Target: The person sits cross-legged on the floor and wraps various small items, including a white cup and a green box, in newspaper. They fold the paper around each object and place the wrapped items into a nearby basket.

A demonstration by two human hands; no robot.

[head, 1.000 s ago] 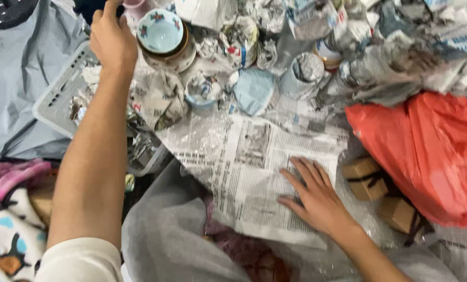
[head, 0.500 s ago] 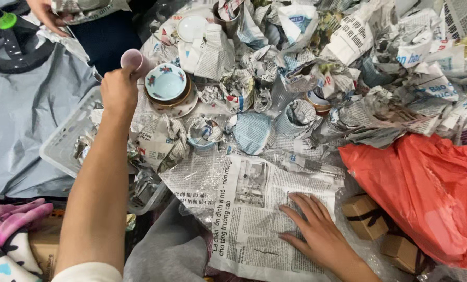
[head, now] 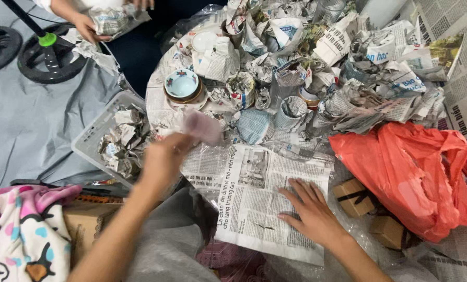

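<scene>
Left hand [head: 163, 159] blurry, lifted above the edge of the newspaper sheet [head: 265, 201], fingers closed around a small pink cup [head: 202, 127]. Cup blurry too, tipped sideways, up in the air just in front of the hand, near the grey plastic basket [head: 95, 137]. Right hand [head: 309, 211] flat on the newspaper sheet, fingers spread wide, palm down, holding nothing, just pressing the paper. Sheet spread out on clear bubble wrap [head: 348, 245] in the middle. Basket on the left full of crumpled paper balls. Beyond the cup, a stack of little bowls [head: 182, 87] with blue insides and flower patterns. Near the bowls, a round thing wrapped in paper [head: 254, 125], and a glass wrapped in paper [head: 292, 112] right beside it. Big pile of wrapped-up things in newspaper [head: 317, 57] farther back. Orange plastic bag [head: 416, 175] on the right, well apart from both hands. Two small brown boxes [head: 354, 197] just beside the bag, close to the right hand. Pink cloth with cartoon shapes [head: 22, 230] at the bottom left. Another person's hand [head: 86, 25] at the top left, holding a paper-wrapped bundle [head: 111, 21]. Black wheels with a green knob [head: 43, 52] on the grey floor mat [head: 30, 136] near that hand.
</scene>
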